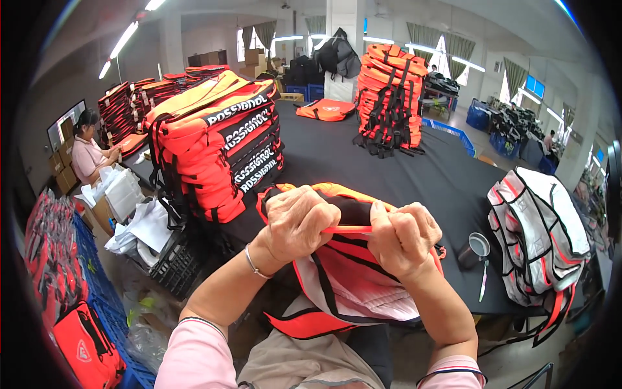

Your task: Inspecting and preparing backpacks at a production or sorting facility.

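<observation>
An orange-red, black and white backpack hangs at the near table edge, partly over my lap. My left hand grips its orange-edged opening, fingers curled tight round the fabric. To the right, my right hand pinches the same edge, thumb on top. Between the two fists the edge is stretched nearly straight, and the black inside shows behind it. What lies deeper in the bag is hidden.
A tall stack of orange backpacks stands at left, another stack farther back. White backpacks lie at right, near a dark cup and a toothbrush-like tool. A black crate with papers stands left; a person sits beyond.
</observation>
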Motion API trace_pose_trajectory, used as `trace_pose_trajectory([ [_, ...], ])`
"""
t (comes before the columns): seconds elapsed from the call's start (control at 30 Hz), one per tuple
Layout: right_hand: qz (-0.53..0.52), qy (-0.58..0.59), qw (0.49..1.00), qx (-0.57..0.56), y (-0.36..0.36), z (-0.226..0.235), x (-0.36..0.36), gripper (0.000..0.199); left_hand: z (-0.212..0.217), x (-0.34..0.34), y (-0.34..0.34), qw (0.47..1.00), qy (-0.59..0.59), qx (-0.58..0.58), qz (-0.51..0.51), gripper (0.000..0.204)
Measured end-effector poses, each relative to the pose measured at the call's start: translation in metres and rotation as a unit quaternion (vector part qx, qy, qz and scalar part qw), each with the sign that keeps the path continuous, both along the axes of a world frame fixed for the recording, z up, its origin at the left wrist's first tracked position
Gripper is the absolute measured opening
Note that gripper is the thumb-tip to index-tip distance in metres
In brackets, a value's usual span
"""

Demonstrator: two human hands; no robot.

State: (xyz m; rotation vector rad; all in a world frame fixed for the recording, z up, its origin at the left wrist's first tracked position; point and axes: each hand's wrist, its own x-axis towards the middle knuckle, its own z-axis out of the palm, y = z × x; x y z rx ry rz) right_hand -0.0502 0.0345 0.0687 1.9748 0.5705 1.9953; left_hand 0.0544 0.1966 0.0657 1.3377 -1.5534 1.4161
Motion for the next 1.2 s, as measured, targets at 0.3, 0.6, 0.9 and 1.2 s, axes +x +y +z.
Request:
trace_pose_trajectory([
  [0.3, 0.011, 0.021, 1.0, 0.02, -0.011, -0.022, -0.004, 0.012, 0.004, 0.008, -0.002, 0.999, 0.033, -0.001, -0.032, 0.018],
  [0.6, 0.01, 0.058, 0.994, 0.088, -0.009, -0.009, 0.002, 0.03, -0.018, 0.004, -0.016, 0.999, 0.029, 0.01, -0.041, 0.026],
  [0.9, 0.024, -0.027, 0.998, 0.053, -0.023, -0.002, 0.008, 0.019, -0.026, -0.005, -0.025, 0.989, 0.127, -0.038, -0.068, 0.049],
  [1.2, -0.215, 0.175, 0.932, 0.235, -0.096, -0.101, -0.034, 0.038, -0.003, 0.021, 0.015, 0.954, 0.278, 0.108, 0.023, 0.023],
])
